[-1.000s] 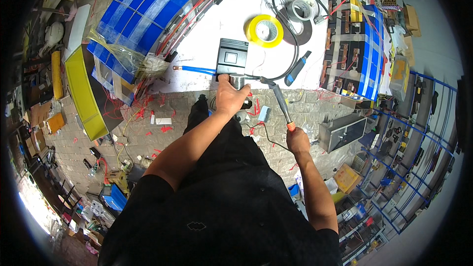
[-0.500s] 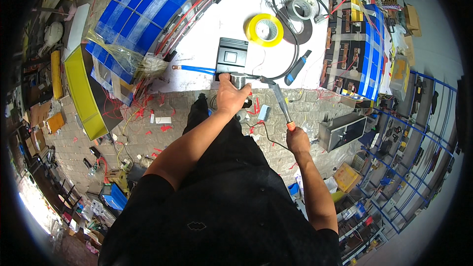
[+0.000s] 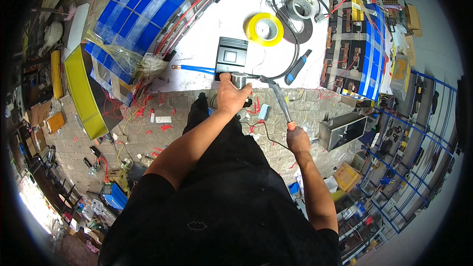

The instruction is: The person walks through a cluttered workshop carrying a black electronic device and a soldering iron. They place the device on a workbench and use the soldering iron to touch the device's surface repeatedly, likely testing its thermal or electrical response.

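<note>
Head view, with hours counted from the middle of the frame: a white-covered worktable (image 3: 197,44) is spreading across 12 o'clock. A big blue block wrapped in clear tape (image 3: 148,7) is standing at 11, and a smaller black-and-blue block with copper strips (image 3: 362,37) is standing at 2. A thick black cable (image 3: 297,54) is looping at 1. Toward 2 to 3 a grey-shafted tool with an orange handle (image 3: 282,101) is slanting up to the table's front edge; the right hand (image 3: 298,140), near 4, is closing fully around its handle end. Whether its dark tip is touching anything, I cannot tell. At 12 a black box with a pale square panel (image 3: 231,56) is lying flat, a yellow tape roll (image 3: 253,30) resting near it toward 1. A blue-and-black utility knife (image 3: 298,69) is lying at 2; two blue leads with a coppery end (image 3: 197,69) are pointing left at 11. Smallest — a silvery metal cylinder (image 3: 239,81) — is sitting at 12, by the box's near edge; the left hand (image 3: 231,97) is curling half-closed about it, thumb right, fingers left.
</note>
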### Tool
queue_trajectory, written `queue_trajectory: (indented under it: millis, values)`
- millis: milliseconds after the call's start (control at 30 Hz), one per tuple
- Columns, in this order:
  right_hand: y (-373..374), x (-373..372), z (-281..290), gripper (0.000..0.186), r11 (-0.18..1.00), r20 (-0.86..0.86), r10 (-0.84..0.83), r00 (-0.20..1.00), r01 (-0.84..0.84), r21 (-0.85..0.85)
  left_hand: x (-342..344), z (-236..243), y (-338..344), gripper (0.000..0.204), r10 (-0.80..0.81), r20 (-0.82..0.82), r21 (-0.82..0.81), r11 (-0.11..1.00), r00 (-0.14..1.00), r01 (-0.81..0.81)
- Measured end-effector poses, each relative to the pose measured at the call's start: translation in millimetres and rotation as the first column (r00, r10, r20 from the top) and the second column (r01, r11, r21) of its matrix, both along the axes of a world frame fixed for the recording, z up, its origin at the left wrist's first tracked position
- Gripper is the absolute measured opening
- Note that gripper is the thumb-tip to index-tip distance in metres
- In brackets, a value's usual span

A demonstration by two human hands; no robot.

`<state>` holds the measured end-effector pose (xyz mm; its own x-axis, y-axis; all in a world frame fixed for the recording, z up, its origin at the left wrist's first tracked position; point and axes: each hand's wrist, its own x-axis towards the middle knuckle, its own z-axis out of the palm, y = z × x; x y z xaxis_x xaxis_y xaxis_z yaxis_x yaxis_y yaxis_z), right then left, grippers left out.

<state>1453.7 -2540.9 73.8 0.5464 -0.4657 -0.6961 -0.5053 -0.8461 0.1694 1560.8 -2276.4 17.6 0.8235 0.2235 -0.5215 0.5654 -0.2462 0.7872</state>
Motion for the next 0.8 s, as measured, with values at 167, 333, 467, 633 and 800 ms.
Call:
queue_trajectory:
  millis: [167,333,467,633,800]
  values:
    - [-7.3,-5.9,-5.0,0.04,0.999,0.026,0.02,0.999,-0.021,0.037,-1.2,-4.6,-1.4,0.063,-0.005,0.006,0.007,1.0,1.0,0.005]
    - [-6.5,-3.5,-5.5,0.04,0.999,-0.007,0.031,0.999,-0.031,0.022,-3.0,-9.1,-2.4,0.063,-0.014,0.018,0.032,0.999,1.0,0.013]
    - [-3.6,-1.7,-4.1,0.039,1.0,-0.003,-0.005,1.0,0.005,0.004,-0.1,0.8,-1.6,0.063,-0.014,-0.011,0.002,1.0,1.0,0.014]
    - [-1.3,-0.8,0.3,0.039,1.0,-0.002,0.019,1.0,-0.019,0.007,0.6,-0.1,-1.8,0.064,-0.022,-0.024,0.012,1.0,0.999,0.022]
    - [-2.0,-0.8,0.1,0.039,0.999,-0.004,0.028,1.0,-0.028,0.015,-2.4,-6.9,-3.8,0.063,-0.022,0.011,0.001,1.0,1.0,0.022]
